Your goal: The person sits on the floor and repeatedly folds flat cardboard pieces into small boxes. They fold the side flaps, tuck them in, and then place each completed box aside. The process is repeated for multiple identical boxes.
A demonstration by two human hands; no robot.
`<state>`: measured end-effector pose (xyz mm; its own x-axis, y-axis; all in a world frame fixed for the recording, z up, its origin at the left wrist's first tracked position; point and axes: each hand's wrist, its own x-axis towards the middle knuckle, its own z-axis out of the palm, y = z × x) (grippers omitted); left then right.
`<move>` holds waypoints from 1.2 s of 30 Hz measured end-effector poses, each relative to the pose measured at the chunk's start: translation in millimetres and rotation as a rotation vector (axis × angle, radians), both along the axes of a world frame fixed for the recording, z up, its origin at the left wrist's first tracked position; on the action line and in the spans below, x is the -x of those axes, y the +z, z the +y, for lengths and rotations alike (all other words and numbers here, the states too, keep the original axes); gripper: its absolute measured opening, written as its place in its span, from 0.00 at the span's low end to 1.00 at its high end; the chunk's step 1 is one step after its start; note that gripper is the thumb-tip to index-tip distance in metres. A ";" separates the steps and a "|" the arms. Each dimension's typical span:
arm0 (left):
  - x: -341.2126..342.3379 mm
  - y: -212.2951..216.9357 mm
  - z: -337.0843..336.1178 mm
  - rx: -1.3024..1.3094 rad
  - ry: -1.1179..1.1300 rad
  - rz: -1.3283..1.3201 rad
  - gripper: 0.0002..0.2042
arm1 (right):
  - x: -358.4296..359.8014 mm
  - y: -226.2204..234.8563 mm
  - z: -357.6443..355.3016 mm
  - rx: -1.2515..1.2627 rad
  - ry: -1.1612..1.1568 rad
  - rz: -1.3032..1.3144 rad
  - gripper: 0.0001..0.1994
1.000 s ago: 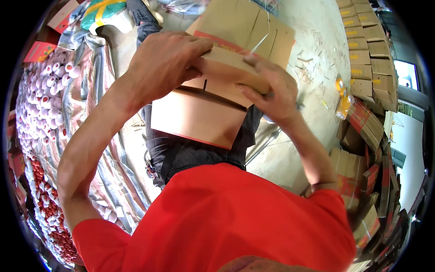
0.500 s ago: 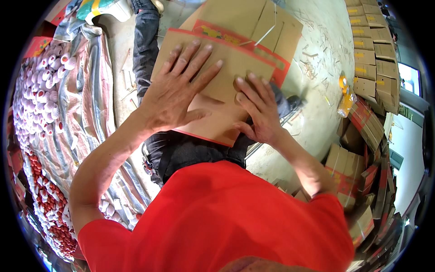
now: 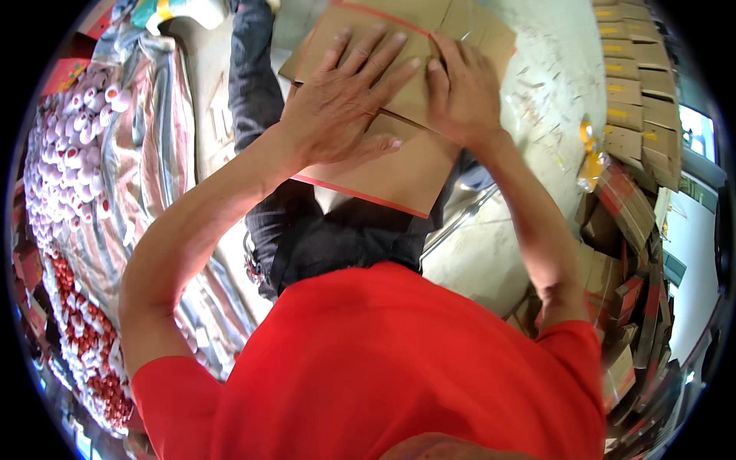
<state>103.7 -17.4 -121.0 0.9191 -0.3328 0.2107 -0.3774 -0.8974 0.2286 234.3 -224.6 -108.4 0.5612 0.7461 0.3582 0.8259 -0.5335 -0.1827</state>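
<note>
- Brown cardboard of the carton lies under the left hand, which I see palm down, fingers spread wide, thumb stretched rightward over the near flap.
- At the carton's right edge I find the right hand, fingers bent over the board; it blurs, so I cannot tell whether it pinches anything.
- I place the carton over the lap, above the dark trousers. A seam between its near flap and far flap runs from under the left hand toward the right wrist; red trim follows the near edge.
- Just past the carton's far right corner I make out more brown cardboard.
- Closer to the camera, a red shirt fills the lower part of my view.
- On the floor, right of the trousers, I see a thin rod, and farther off, scattered scraps.
- Along the floor's left side runs a striped sheet, its left edge bordered by a heap of white-wrapped round pieces, red ones nearer.
- Along the floor's right edge I see stacked cartons with yellow marks, and nearer, a heap of folded cardboard.
</note>
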 end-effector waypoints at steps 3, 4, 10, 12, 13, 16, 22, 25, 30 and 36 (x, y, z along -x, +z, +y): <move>-18.0 0.2 -3.3 -0.051 0.010 -0.128 0.48 | -11.8 5.1 -4.3 -0.007 0.036 -0.039 0.20; -20.8 1.7 -3.0 -0.063 0.010 -0.137 0.48 | -12.4 7.7 -5.2 -0.027 0.025 -0.055 0.19; -23.6 6.1 0.0 -0.069 0.011 -0.082 0.46 | -10.5 18.6 -2.0 -0.045 -0.016 0.092 0.20; -20.6 3.5 -0.5 -0.052 0.024 -0.059 0.46 | -13.1 38.9 11.0 -0.169 -0.036 -0.063 0.20; -18.2 0.6 -1.3 -0.060 0.031 -0.072 0.46 | -12.9 44.6 15.5 -0.225 -0.056 -0.129 0.20; -23.9 -7.9 -4.8 -0.069 0.006 -0.105 0.47 | 5.0 5.7 29.2 -0.133 -0.169 -0.218 0.22; -47.9 12.3 13.3 0.234 -0.102 -0.209 0.32 | -16.7 1.2 23.8 -0.216 -0.102 0.044 0.19; -40.9 6.0 41.9 0.558 0.210 -0.437 0.27 | -17.2 -7.2 6.8 -0.192 -0.130 0.005 0.18; 2.0 -175.0 85.4 0.717 0.975 0.091 0.28 | -13.9 -1.0 11.3 -0.236 -0.161 0.050 0.19; -10.2 -224.4 44.5 1.459 0.638 0.679 0.39 | -21.1 1.2 -22.8 -0.301 -0.222 0.199 0.18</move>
<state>113.8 27.1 -345.5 0.8646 0.1867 -0.4665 0.4263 0.2190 0.8777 255.4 -247.4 -107.2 0.7764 0.4781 0.4106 0.6302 -0.5925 -0.5018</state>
